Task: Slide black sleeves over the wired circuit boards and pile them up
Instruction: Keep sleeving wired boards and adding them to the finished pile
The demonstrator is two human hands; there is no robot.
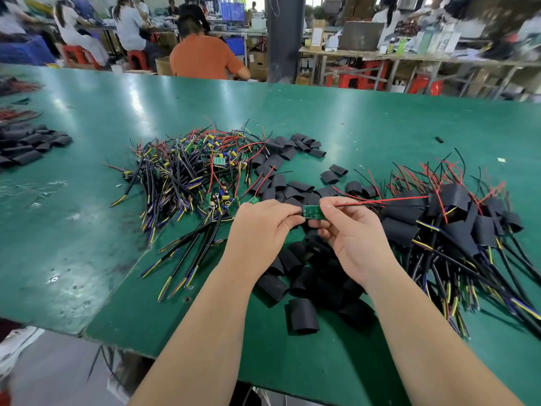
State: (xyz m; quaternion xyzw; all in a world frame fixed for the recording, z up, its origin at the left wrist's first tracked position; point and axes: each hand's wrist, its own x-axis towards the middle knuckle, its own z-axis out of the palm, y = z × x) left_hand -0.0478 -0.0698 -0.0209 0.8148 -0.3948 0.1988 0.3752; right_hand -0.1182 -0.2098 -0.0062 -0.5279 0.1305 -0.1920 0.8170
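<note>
A small green circuit board (312, 212) is held above the green surface (87, 230), pinched at its left end by the fingers of the left hand (260, 227) and at its right end by the thumb and forefinger of the right hand (348, 230). Red and black wires (380, 201) are seen running from the board to the right, over the right hand's fingers.

Under and near the hands, loose black sleeves (303, 316) are scattered flat on the surface, with more strewn toward the far side. To the left, a tangled heap of unsleeved wired boards (190, 171) is spread out, with black cables ending in yellow and blue leads. To the right, a pile of sleeved boards (456, 224) is laid with cables trailing toward the near edge. At the far left edge, a second heap of black sleeves (26, 148) is seen, well apart from the work.

The surface is glossy, scuffed and marked, and is made of panels joined along visible seams. Beyond its far edge, a person in an orange shirt (205, 55) is seated facing away. Other seated workers, red stools (79, 55), cardboard boxes, a dark pillar (285, 39) and cluttered benches are visible in the room, blurred.
</note>
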